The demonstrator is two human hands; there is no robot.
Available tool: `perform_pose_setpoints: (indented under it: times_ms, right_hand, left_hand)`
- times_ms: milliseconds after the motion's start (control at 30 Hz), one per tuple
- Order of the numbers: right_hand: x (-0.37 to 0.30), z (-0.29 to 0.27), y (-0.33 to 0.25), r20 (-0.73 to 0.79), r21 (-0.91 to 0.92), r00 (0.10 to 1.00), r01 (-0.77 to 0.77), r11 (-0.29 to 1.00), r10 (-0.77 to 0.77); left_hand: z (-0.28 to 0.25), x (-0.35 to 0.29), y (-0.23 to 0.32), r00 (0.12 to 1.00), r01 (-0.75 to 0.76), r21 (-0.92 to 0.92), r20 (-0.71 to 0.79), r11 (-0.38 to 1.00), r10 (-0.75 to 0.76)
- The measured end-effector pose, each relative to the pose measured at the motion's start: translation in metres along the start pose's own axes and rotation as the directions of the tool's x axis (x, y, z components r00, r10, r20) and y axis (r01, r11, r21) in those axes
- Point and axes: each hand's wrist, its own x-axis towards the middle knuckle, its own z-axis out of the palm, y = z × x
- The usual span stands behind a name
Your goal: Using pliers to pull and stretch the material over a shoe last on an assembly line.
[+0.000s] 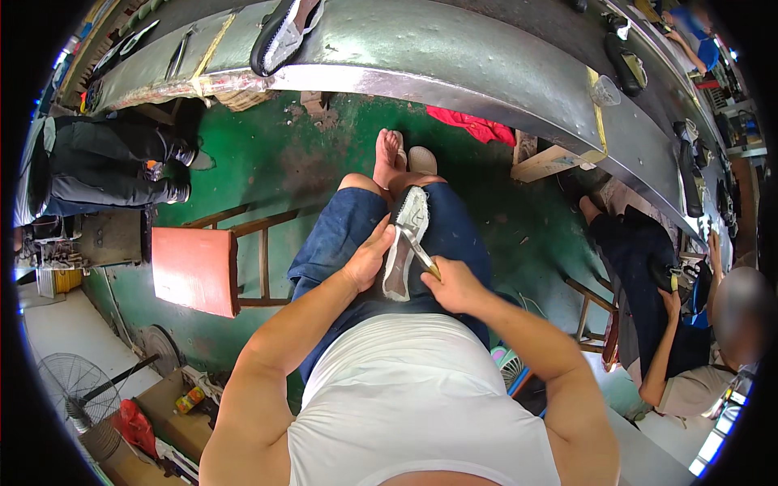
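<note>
Across my lap lies a shoe without an outsole (396,274), its bottom turned up. It has a dark upper edge and a whitish, rough border around the underside. My left hand (372,254) grips the shoe along its left side, fingers wrapped under it and thumb near its middle. My right hand (450,283) is closed around the yellowish handle of a metal hand tool (417,247). The tool's head meets the shoe's underside close to my left thumb; its exact kind is hard to make out.
Ahead runs a metal-topped bench (454,57) with another upturned shoe (284,39) on its edge. A stool with a pinkish seat (194,270) stands to my left, a fan (81,393) behind it. A co-worker (689,348) sits at right, holding a shoe. Red cloth (472,125) lies under the bench.
</note>
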Motion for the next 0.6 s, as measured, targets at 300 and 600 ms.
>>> perform_pose_setpoints:
  times_ms: [300, 600]
  right_hand:
    - [0.001, -0.007, 0.017, 0.310, 0.626, 0.938, -0.323, 0.710, 0.153]
    - [-0.001, -0.009, 0.035, 0.380, 0.731, 0.915, -0.387, 0.563, 0.136]
  left_hand:
    - [0.016, 0.010, -0.009, 0.977, -0.089, 0.272, -0.162, 0.958, 0.137]
    - [0.008, 0.017, -0.016, 0.909, -0.286, 0.768, 0.028, 0.574, 0.415]
